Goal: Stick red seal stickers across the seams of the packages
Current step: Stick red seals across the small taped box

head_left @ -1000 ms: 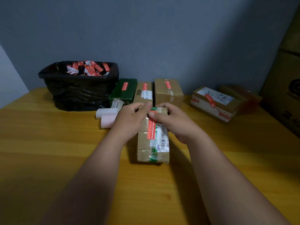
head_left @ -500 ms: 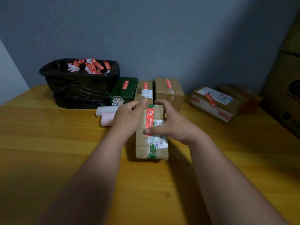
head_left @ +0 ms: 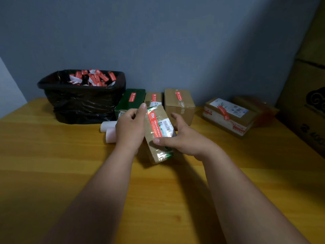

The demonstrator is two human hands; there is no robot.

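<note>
A long brown taped package (head_left: 159, 134) with a barcode label is tilted up off the wooden table (head_left: 52, 164), held between both hands. A red seal sticker (head_left: 154, 124) runs lengthwise along its top. My left hand (head_left: 131, 127) grips the package's left side, index finger raised at its far corner. My right hand (head_left: 182, 138) holds the right side, thumb pressing on the sticker's near end. Behind stand a green box (head_left: 131, 101) and two brown boxes (head_left: 178, 103), each with a red sticker on top.
A bin lined with a black bag (head_left: 82, 101) at the back left holds several red-and-white sticker scraps. Two pale paper rolls (head_left: 110, 130) lie left of my left hand. More sealed boxes (head_left: 226, 115) sit at the right, with a big carton (head_left: 309, 106) at the far right.
The package has been lifted from flat on the table and turned, its far end now tilting left. My right thumb slid down the sticker toward its near end.
</note>
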